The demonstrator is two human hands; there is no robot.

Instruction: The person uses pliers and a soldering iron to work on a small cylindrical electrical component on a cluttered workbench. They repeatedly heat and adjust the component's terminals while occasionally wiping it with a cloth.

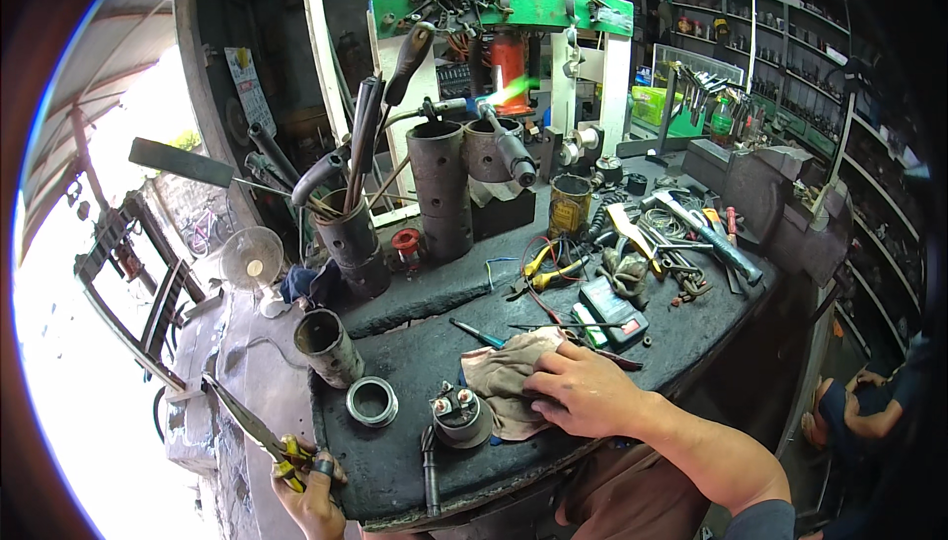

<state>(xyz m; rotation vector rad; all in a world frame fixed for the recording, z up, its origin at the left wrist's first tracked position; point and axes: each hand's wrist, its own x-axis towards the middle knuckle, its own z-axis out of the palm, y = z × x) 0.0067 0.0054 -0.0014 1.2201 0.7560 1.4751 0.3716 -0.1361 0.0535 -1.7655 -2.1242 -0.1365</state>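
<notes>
Past the bench's left front corner, my left hand [314, 502] is closed around the yellow-and-black handles of long-nose pliers [259, 429]. Their long jaws point up and to the left. My right hand [583, 387] rests on a crumpled beige rag [502, 374] on the dark bench, its fingers curled into the cloth. Just left of the rag stands a round metal starter solenoid [462, 420] with two terminals on top. A dark socket tool [431, 471] lies beside it. Farther left are a metal ring [372, 402] and an open steel cylinder [330, 347].
Hand tools, including a hammer [706, 227], and a multimeter [612, 311] clutter the bench's right side. A vise [780, 194] sits at the far right. Pipe holders [441, 190] with tools stand behind, below a green press frame [523, 2]. Another person's hands [869, 407] show at lower right.
</notes>
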